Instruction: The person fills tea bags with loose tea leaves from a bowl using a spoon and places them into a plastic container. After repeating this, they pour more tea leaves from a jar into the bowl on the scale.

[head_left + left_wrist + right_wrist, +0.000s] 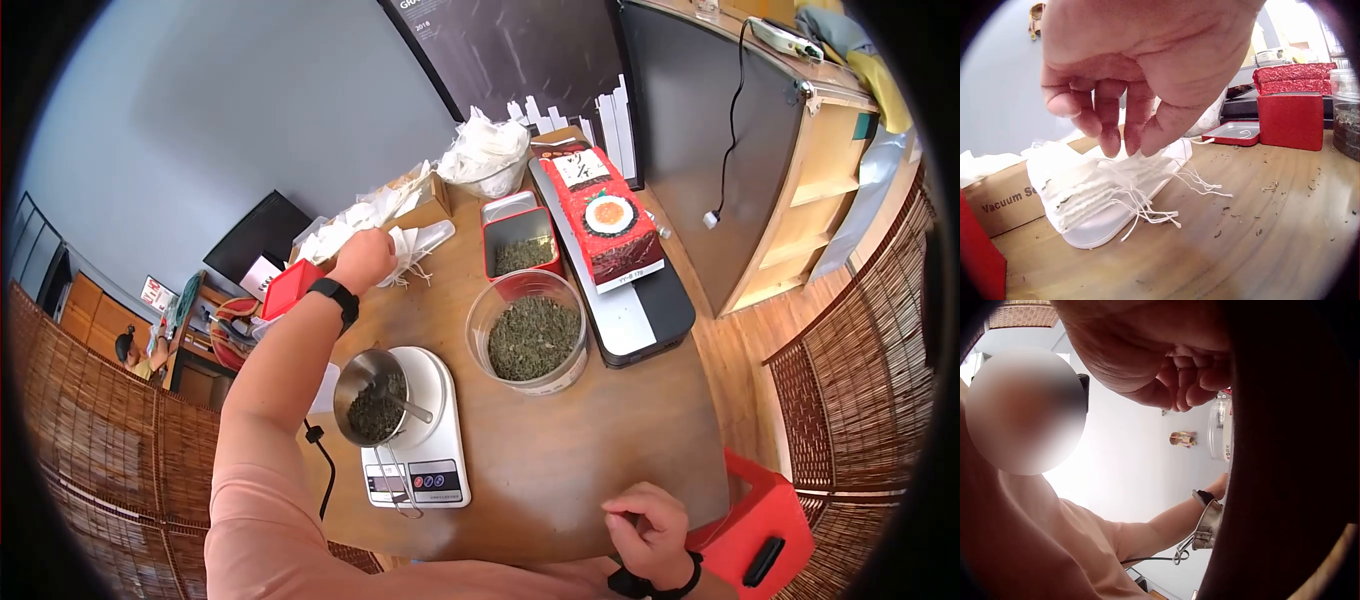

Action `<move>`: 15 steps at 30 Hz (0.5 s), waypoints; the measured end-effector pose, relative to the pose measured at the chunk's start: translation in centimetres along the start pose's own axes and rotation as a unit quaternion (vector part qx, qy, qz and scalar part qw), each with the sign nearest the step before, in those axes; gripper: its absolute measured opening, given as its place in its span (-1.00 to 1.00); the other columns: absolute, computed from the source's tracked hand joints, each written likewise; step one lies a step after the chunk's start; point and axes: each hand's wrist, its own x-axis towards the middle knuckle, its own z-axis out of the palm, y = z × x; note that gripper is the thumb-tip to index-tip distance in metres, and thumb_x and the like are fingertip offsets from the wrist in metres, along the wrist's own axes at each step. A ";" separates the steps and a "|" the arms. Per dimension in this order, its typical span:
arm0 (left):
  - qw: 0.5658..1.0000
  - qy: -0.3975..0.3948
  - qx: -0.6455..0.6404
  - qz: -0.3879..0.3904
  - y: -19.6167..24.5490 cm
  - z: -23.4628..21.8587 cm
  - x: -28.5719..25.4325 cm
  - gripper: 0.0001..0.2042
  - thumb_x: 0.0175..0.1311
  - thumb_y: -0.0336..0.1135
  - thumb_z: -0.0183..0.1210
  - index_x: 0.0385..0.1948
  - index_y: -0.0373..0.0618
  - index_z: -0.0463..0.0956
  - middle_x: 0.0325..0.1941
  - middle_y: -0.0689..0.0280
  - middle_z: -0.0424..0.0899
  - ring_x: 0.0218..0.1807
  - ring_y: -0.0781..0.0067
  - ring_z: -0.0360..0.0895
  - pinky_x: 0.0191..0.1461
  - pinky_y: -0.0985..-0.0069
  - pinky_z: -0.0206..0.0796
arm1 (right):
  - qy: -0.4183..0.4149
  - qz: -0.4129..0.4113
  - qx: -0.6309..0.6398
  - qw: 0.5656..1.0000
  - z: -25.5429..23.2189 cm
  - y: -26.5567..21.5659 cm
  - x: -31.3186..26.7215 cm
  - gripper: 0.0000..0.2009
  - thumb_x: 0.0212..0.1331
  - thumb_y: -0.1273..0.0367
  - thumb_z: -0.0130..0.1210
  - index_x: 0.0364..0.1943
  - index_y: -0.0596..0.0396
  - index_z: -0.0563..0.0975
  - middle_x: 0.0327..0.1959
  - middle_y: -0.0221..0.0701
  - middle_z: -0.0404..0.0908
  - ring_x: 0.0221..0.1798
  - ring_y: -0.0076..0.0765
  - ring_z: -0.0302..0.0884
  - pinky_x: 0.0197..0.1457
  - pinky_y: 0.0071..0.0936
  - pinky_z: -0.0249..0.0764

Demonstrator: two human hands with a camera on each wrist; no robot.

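Note:
At the back left of the table, my left hand [365,260] bends down over a stack of white drawstring bags [1075,187]. Its thumb and fingertips meet at the top of the stack, pinching a bag there. Beneath the bags is a translucent plastic tray [1088,239]. My right hand [648,530], loosely curled and holding nothing, hovers by the front right edge. Between the hands, a white kitchen scale [440,455] bears a metal cup [349,380] with dried leaves and a spoon [412,408] inside. A clear tub [480,355] of dried leaves stands right of it.
Behind the tub is an open red tin [489,250] with leaves. A red foil pack [625,255] lies on a black-and-white machine [635,320]. A bowl of white bags [485,150] and a cardboard box [430,200] line the back. A red stool [775,510] stands right.

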 end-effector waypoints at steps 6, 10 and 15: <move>0.999 0.030 0.009 -0.011 -0.4 -0.3 -0.3 -0.86 -0.07 -0.41 0.08 -0.52 -0.15 0.63 -0.45 0.04 0.64 -0.33 0.04 0.60 -0.17 0.25 0.45 | 0.009 0.014 0.003 1.000 0.5 0.2 -0.3 -0.85 -0.07 0.64 0.11 -0.37 0.19 0.56 -0.50 -0.34 0.51 -0.50 -0.48 0.40 -0.46 -0.61 0.26; 0.989 0.134 -0.036 -0.045 -1.5 -2.2 -1.0 -0.87 -0.07 -0.41 0.08 -0.53 -0.17 0.62 -0.45 0.02 0.63 -0.33 0.01 0.59 -0.17 0.24 0.45 | 0.006 0.007 0.013 1.000 0.5 0.5 -0.2 -0.86 -0.06 0.64 0.10 -0.37 0.21 0.55 -0.49 -0.35 0.49 -0.46 -0.50 0.39 -0.41 -0.61 0.27; 0.961 0.215 -0.155 -0.080 -2.6 -6.8 -4.0 -0.88 -0.08 -0.40 0.12 -0.54 -0.23 0.59 -0.48 0.01 0.62 -0.38 0.02 0.59 -0.21 0.26 0.44 | 0.014 0.006 -0.002 1.000 0.8 0.9 -0.4 -0.87 -0.02 0.62 0.10 -0.36 0.20 0.55 -0.52 -0.40 0.47 -0.49 -0.54 0.38 -0.44 -0.64 0.28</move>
